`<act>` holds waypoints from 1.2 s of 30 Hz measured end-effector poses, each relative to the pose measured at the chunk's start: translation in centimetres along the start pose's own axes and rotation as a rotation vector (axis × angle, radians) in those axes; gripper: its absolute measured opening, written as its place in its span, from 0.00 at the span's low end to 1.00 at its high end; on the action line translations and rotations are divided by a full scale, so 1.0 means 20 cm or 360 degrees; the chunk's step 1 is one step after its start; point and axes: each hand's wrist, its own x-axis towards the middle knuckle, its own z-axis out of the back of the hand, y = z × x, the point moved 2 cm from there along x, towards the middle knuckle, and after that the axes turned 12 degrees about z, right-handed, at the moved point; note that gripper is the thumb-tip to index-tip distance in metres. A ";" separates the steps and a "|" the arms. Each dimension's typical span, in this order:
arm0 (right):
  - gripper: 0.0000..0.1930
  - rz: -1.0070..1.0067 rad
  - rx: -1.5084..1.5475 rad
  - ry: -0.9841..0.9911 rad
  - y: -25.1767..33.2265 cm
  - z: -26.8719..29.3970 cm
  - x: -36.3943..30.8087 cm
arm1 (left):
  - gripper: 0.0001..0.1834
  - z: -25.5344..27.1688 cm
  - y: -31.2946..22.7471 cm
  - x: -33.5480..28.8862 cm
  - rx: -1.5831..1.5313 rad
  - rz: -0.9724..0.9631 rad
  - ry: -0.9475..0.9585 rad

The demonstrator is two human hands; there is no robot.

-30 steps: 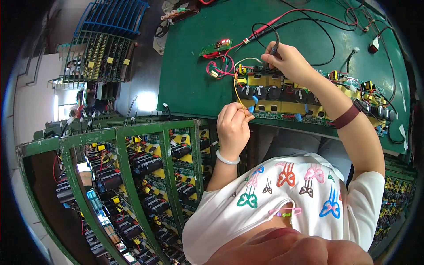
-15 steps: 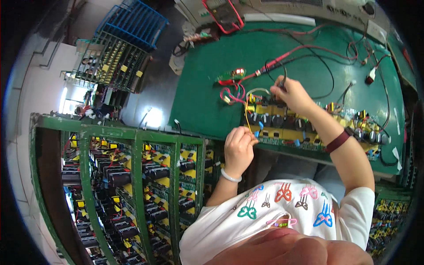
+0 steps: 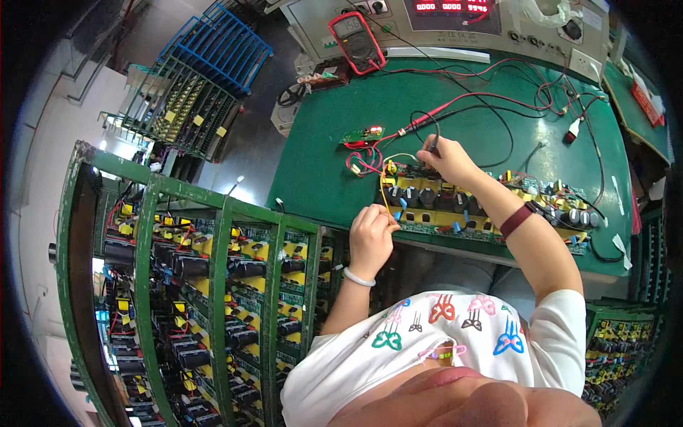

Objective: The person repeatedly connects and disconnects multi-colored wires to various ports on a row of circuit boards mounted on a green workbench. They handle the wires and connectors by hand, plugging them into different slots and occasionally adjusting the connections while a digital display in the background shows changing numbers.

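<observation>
A long circuit board (image 3: 428,218) with black capacitors, yellow parts and blue components lies along the near edge of the green bench. At its left end my left hand (image 3: 372,231) pinches the lower end of a yellow wire (image 3: 385,193), which runs up to the board's far left corner. Over the board's far edge, my right hand (image 3: 449,161) is closed on a black test probe (image 3: 435,144) whose lead loops up behind it. That probe's tip is too small to tell what it touches. A small green board (image 3: 364,135) with a lit red display sits beyond, beside pink-red wires (image 3: 366,165).
A red multimeter (image 3: 356,44) leans at the back left, before a bench instrument (image 3: 498,30) with red digits. A red probe (image 3: 445,109) and tangled leads cross the bench (image 3: 320,142). Another board (image 3: 569,213) lies right. Green racks (image 3: 146,249) of boards stand left.
The view has tilted up, showing more of the instrument and multimeter. Both hands keep about the same place over the board, still holding the yellow wire and the black probe.
</observation>
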 end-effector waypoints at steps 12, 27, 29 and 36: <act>0.12 0.0682 -0.0325 -0.0377 0.33 0.21 -0.21 | 0.05 0.12 -0.04 0.06 -0.0141 0.0056 -0.0062; 0.17 -0.0233 -0.0228 -0.0501 -0.27 1.19 -0.47 | 0.11 -0.31 -0.51 0.60 -0.0225 -0.0268 0.0361; 0.15 -0.0253 -0.0263 -0.0552 -0.39 1.19 -0.39 | 0.11 -0.39 -0.52 0.74 -0.0098 -0.0246 0.0350; 0.15 -0.0639 0.0153 -0.0579 -0.66 1.16 -0.25 | 0.27 -0.66 -0.37 1.07 -0.0006 0.0187 0.0851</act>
